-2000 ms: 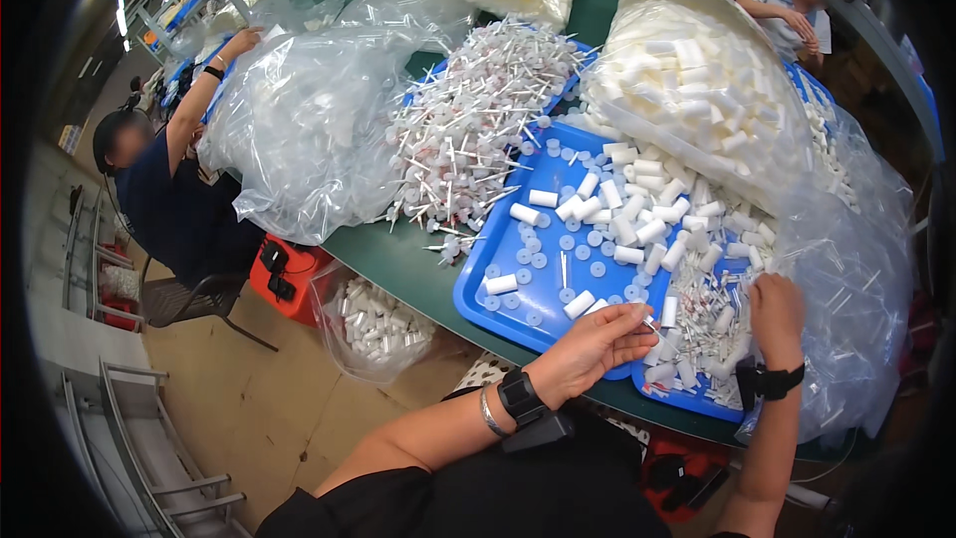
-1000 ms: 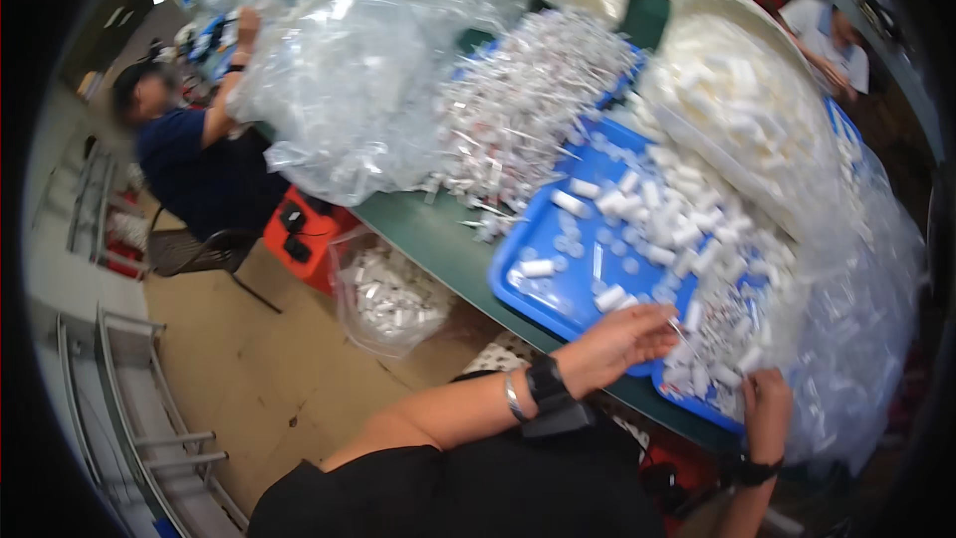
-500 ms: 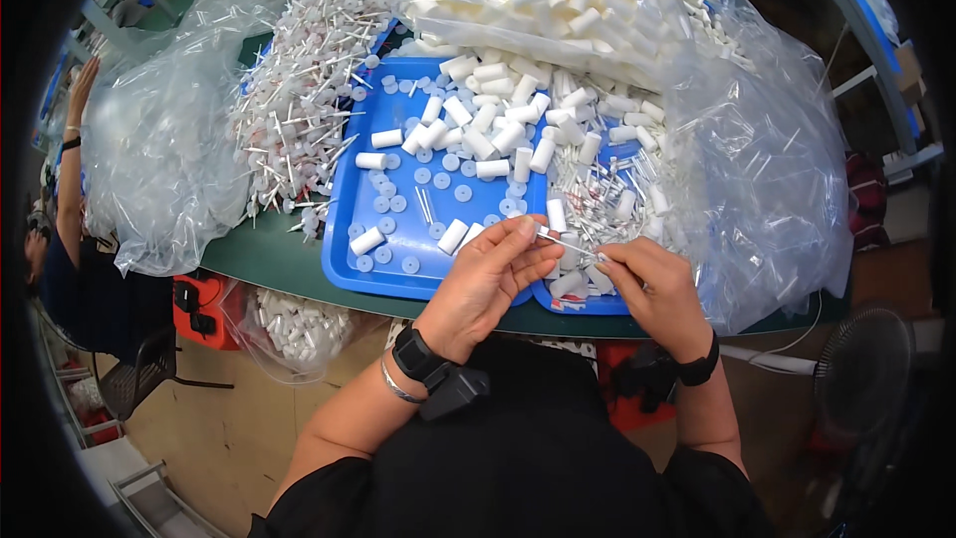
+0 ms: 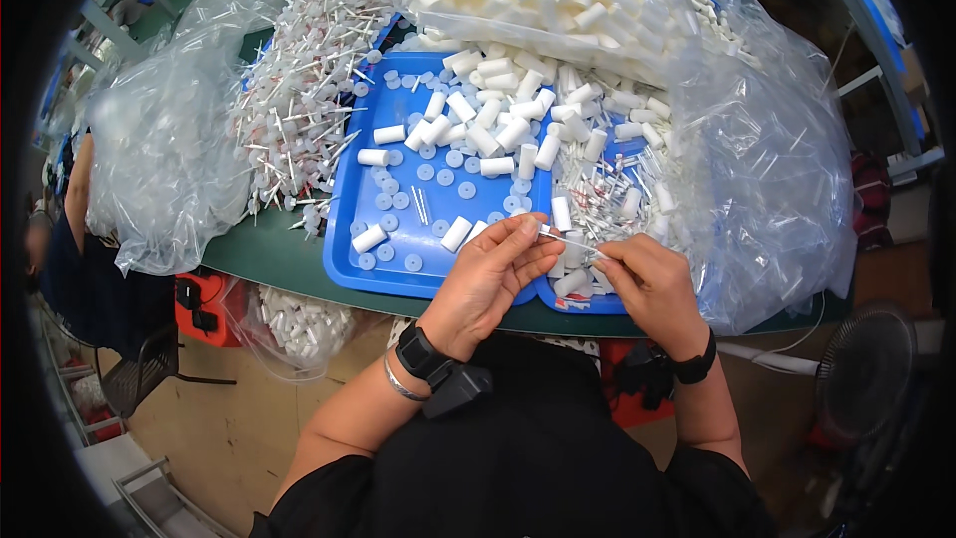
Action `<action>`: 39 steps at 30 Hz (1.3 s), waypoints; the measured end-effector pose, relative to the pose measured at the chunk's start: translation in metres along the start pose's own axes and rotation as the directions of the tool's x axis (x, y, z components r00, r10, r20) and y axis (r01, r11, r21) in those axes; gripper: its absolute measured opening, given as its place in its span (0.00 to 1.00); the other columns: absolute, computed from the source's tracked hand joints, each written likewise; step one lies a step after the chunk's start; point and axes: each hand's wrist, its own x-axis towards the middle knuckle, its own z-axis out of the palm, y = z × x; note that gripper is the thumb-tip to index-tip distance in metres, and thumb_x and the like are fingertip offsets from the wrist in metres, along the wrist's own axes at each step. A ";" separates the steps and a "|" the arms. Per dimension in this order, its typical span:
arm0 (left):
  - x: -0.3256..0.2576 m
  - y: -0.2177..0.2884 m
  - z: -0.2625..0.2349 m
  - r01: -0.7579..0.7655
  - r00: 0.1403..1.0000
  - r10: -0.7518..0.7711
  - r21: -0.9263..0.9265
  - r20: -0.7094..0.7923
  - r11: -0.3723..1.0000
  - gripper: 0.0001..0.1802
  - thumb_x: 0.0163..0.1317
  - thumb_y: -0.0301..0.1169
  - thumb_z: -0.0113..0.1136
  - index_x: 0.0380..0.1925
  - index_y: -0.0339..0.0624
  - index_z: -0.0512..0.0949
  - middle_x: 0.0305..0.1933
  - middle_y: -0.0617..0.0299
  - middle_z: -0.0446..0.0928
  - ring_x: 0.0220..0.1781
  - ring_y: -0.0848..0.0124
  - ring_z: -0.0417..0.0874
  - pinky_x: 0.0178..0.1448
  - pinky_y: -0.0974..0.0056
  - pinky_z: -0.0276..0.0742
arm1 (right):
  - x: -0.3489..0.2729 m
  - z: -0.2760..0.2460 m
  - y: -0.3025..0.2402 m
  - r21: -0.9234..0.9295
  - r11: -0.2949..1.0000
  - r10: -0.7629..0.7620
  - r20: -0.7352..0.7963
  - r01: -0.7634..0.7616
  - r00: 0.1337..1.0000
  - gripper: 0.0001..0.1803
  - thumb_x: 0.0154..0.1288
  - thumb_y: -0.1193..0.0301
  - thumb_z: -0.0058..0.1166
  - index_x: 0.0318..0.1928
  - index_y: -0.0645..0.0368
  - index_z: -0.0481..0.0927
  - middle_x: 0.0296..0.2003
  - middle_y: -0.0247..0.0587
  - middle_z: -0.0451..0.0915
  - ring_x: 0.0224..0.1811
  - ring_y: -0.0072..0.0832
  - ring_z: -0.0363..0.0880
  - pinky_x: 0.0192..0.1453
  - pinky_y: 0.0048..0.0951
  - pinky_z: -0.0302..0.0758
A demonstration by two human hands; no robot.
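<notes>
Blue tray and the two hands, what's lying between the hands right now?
In the head view, a thin clear tube spans the gap between the left hand and right hand, pinched at both ends over the near edge of the blue tray.

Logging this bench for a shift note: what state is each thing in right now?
left hand: pinching a thin clear tube
right hand: pinching the tube's other end
thin clear tube: held level between both hands
blue tray: scattered with white caps and discs
clear bag: open, slumped beside the tray
</notes>
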 end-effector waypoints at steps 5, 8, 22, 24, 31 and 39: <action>-0.001 0.000 -0.001 -0.003 1.000 0.003 0.020 -0.003 1.000 0.18 0.77 0.34 0.60 0.59 0.33 0.77 0.52 0.52 0.85 0.54 0.65 0.88 0.61 0.64 0.85 | 0.002 0.001 -0.001 0.008 1.000 0.005 -0.004 -0.005 1.000 0.07 0.64 0.75 0.68 0.41 0.62 0.87 0.31 0.44 0.83 0.28 0.39 0.83 0.32 0.36 0.77; -0.001 0.000 0.000 -0.006 1.000 0.006 0.035 -0.011 0.999 0.18 0.77 0.34 0.60 0.59 0.33 0.77 0.51 0.52 0.85 0.54 0.65 0.88 0.61 0.64 0.86 | 0.003 0.002 -0.002 0.001 1.000 -0.015 -0.008 0.015 1.000 0.07 0.64 0.75 0.68 0.41 0.62 0.87 0.31 0.43 0.82 0.28 0.39 0.83 0.32 0.36 0.77; -0.004 -0.005 0.005 0.020 0.999 -0.026 0.135 0.041 0.991 0.20 0.77 0.34 0.60 0.63 0.33 0.76 0.57 0.53 0.84 0.57 0.66 0.87 0.65 0.63 0.82 | 0.008 0.008 -0.002 0.096 0.995 -0.025 0.027 0.023 0.999 0.06 0.68 0.76 0.65 0.43 0.63 0.86 0.31 0.44 0.83 0.29 0.37 0.84 0.34 0.35 0.78; -0.006 -0.004 0.007 0.016 0.992 -0.037 0.174 0.117 0.985 0.23 0.77 0.34 0.60 0.67 0.35 0.74 0.64 0.54 0.81 0.62 0.67 0.83 0.69 0.62 0.78 | 0.010 0.011 -0.004 0.265 0.957 0.091 0.118 -0.119 0.989 0.06 0.71 0.75 0.62 0.45 0.64 0.85 0.32 0.44 0.85 0.27 0.33 0.85 0.33 0.32 0.79; -0.012 0.002 0.004 -0.006 0.992 -0.023 0.228 0.124 0.974 0.22 0.77 0.34 0.60 0.66 0.37 0.76 0.64 0.60 0.80 0.62 0.72 0.81 0.68 0.64 0.77 | 0.019 0.017 -0.008 0.360 0.895 0.159 0.294 -0.264 0.942 0.09 0.74 0.73 0.60 0.47 0.67 0.83 0.31 0.42 0.87 0.25 0.27 0.86 0.29 0.28 0.80; -0.007 0.069 -0.006 -0.391 0.907 0.420 0.327 -0.020 0.860 0.17 0.74 0.39 0.64 0.55 0.41 0.82 0.40 0.70 0.79 0.41 0.77 0.78 0.50 0.68 0.75 | 0.034 0.013 -0.011 0.011 0.991 -0.134 -0.013 0.134 0.991 0.17 0.66 0.71 0.68 0.53 0.63 0.84 0.37 0.47 0.88 0.30 0.38 0.87 0.34 0.33 0.81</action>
